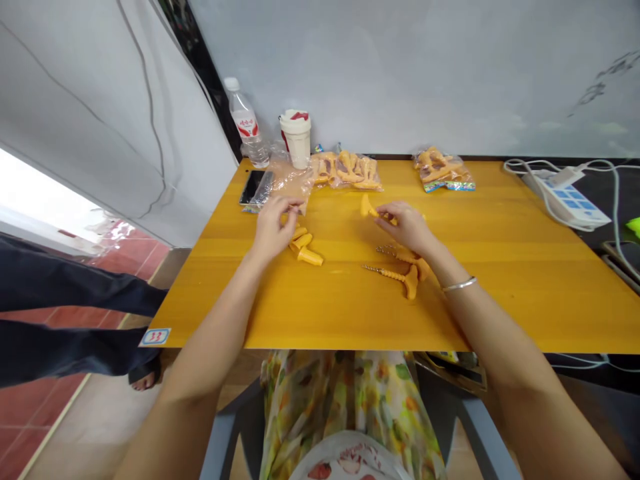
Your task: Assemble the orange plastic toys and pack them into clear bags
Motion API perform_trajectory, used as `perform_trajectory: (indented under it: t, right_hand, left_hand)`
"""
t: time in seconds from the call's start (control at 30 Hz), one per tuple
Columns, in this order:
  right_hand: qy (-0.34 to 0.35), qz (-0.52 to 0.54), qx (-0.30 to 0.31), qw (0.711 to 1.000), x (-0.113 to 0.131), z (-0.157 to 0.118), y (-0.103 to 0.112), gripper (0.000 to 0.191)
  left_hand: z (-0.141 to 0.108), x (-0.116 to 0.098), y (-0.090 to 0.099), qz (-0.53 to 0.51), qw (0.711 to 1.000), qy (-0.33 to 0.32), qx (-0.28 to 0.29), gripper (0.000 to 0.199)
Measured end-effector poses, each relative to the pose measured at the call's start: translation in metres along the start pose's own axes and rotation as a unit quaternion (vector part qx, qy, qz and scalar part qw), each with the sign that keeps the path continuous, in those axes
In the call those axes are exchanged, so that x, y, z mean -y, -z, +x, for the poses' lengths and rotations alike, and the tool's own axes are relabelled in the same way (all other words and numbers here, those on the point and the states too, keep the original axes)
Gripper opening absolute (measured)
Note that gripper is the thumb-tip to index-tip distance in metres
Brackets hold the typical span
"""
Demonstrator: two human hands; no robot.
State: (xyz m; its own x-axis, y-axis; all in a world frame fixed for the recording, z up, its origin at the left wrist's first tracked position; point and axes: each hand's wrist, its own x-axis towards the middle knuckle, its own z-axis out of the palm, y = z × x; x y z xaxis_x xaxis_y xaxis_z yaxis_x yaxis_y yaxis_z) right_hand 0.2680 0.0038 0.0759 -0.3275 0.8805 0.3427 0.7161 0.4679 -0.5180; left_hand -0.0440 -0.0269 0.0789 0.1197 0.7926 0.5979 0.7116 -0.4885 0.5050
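Over yellow table, right hand half-closed, fingertips just beside orange plastic piece, grip unclear; left hand pinched above orange caps, hold unclear. Orange screw-tipped handles near right; bagged orange parts far.

A pale grey wall rises behind the far edge of the yellow wooden worktop, faintly marked at the far right. On the left, a white partition slants away, with a dark cable running down it. Bright daylight pours through an opening beyond it, at the left. Red floor tiles with pale borders cover the floor at left, and beige tile lies nearer. A dark side table adjoins the worktop on the right, and grey chair legs show at the near edge.
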Motion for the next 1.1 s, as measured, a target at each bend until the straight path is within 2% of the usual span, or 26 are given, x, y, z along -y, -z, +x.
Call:
perform_trajectory:
  t: [0.03, 0.1, 0.17, 0.2, 0.3, 0.43, 0.5, 0.6, 0.67, 0.73, 0.8, 0.83, 0.87, 0.9, 0.93, 0.97, 1.0, 1.03, 1.07, 1.1]
  right_hand:
    - [-0.015, 0.086, -0.032, 0.996, 0.01, -0.002, -0.004, 0.034]
    - [-0.042, 0.252, -0.058, 0.965, 0.033, -0.009, -0.014, 0.038]
    - [-0.057, 0.359, -0.05, 0.93, 0.055, -0.016, -0.024, 0.04]
    - [-0.061, 0.39, -0.039, 0.918, 0.064, -0.02, -0.027, 0.04]
    - [-0.052, 0.433, 0.038, 0.899, 0.075, -0.027, -0.023, 0.044]
    - [-0.049, 0.468, 0.21, 0.857, 0.065, -0.031, 0.002, 0.069]
    - [-0.07, 0.477, 0.224, 0.847, 0.06, -0.032, 0.007, 0.062]
    - [-0.065, 0.434, 0.182, 0.88, 0.058, -0.034, 0.007, 0.038]
    - [0.015, 0.359, 0.177, 0.916, 0.062, -0.037, 0.008, 0.025]
    - [0.15, 0.246, 0.184, 0.94, 0.072, -0.044, 0.014, 0.015]
    - [0.29, 0.098, 0.158, 0.939, 0.086, -0.055, 0.027, 0.022]
    - [0.347, 0.019, 0.13, 0.929, 0.092, -0.062, 0.035, 0.023]
    - [0.389, -0.052, 0.088, 0.916, 0.096, -0.068, 0.045, 0.021]
    - [0.414, -0.104, 0.043, 0.903, 0.098, -0.073, 0.054, 0.019]
    - [0.433, -0.139, 0.016, 0.89, 0.095, -0.076, 0.063, 0.018]
    - [0.432, -0.15, -0.011, 0.889, 0.089, -0.078, 0.071, 0.017]
    - [0.401, -0.146, -0.033, 0.904, 0.079, -0.077, 0.077, 0.017]
    - [0.373, -0.132, -0.024, 0.918, 0.066, -0.075, 0.081, 0.016]
    - [0.32, -0.105, -0.018, 0.942, 0.05, -0.071, 0.082, 0.014]
    - [0.258, -0.062, -0.018, 0.964, 0.033, -0.066, 0.081, 0.01]
  left_hand:
    - [-0.004, -0.01, -0.005, -0.022, 1.0, -0.022, 0.003, 0.027]
    - [-0.013, -0.029, -0.016, -0.06, 0.996, -0.065, 0.032, 0.032]
    - [-0.021, -0.046, -0.026, -0.075, 0.989, -0.108, 0.069, 0.049]
    - [-0.024, -0.051, -0.029, -0.072, 0.986, -0.125, 0.08, 0.049]
    - [-0.028, -0.054, -0.032, -0.024, 0.984, -0.147, 0.093, 0.037]
    - [-0.026, -0.046, -0.026, 0.073, 0.982, -0.144, 0.101, 0.035]
    - [-0.024, -0.046, -0.024, 0.082, 0.978, -0.142, 0.126, 0.036]
    - [-0.022, -0.052, -0.018, -0.006, 0.976, -0.106, 0.19, 0.036]
    - [-0.017, -0.056, -0.008, -0.123, 0.957, -0.058, 0.257, 0.035]
    - [-0.011, -0.055, 0.008, -0.237, 0.901, -0.006, 0.363, 0.036]
    - [-0.004, -0.046, 0.029, -0.309, 0.82, 0.035, 0.482, 0.038]
    - [-0.001, -0.038, 0.041, -0.328, 0.786, 0.051, 0.522, 0.039]
    - [0.002, -0.028, 0.051, -0.339, 0.768, 0.065, 0.54, 0.041]
    - [0.004, -0.018, 0.06, -0.342, 0.772, 0.079, 0.53, 0.044]
    - [0.007, -0.007, 0.067, -0.341, 0.803, 0.095, 0.48, 0.046]
    - [0.008, 0.003, 0.07, -0.326, 0.849, 0.111, 0.399, 0.048]
    - [0.009, 0.013, 0.07, -0.291, 0.898, 0.121, 0.306, 0.049]
    - [0.01, 0.02, 0.066, -0.232, 0.94, 0.121, 0.217, 0.047]
    - [0.01, 0.027, 0.06, -0.159, 0.969, 0.116, 0.151, 0.045]
    - [0.01, 0.033, 0.051, -0.08, 0.985, 0.108, 0.107, 0.042]
